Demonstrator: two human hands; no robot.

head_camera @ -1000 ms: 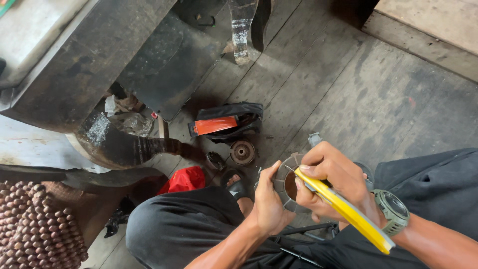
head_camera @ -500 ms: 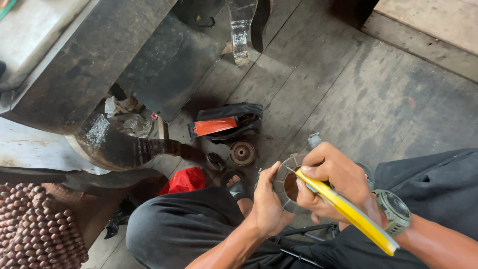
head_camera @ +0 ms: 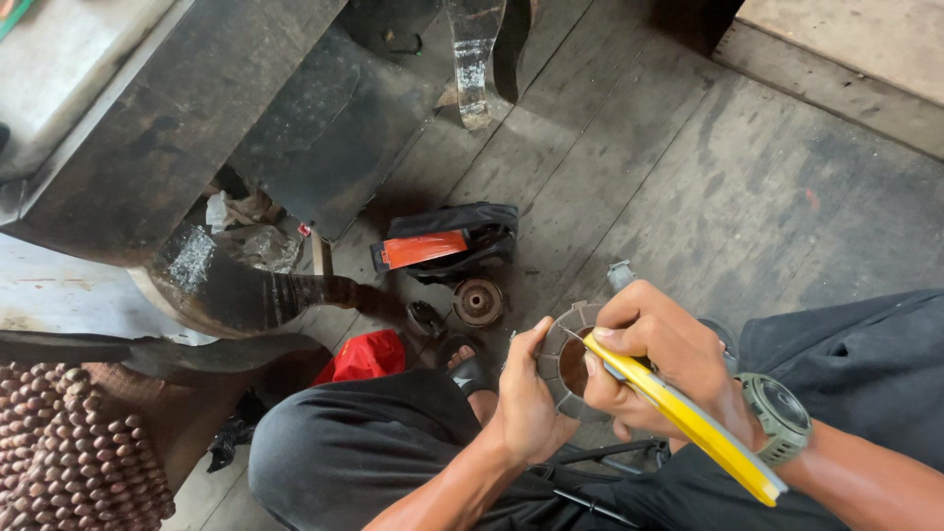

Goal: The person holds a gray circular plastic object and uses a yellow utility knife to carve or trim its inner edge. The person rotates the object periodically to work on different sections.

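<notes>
My left hand [head_camera: 526, 403] grips a round grey metal part [head_camera: 562, 334] with a dark hollow centre, held over my lap. My right hand [head_camera: 659, 359] holds a yellow-handled tool [head_camera: 698, 423], and its thin blade tip rests at the rim of the part's opening. A green-grey watch [head_camera: 777, 418] sits on my right wrist. I sit on the floor in dark trousers, with one sandalled foot [head_camera: 467, 364] just below the part.
On the wooden plank floor lie a small rusty round part [head_camera: 479, 300], a black ring [head_camera: 425, 318], a black pouch with an orange tool [head_camera: 442, 246] and a red cloth [head_camera: 364, 356]. A dark machine body [head_camera: 177, 128] stands at the left, a beaded mat [head_camera: 69, 452] at bottom left.
</notes>
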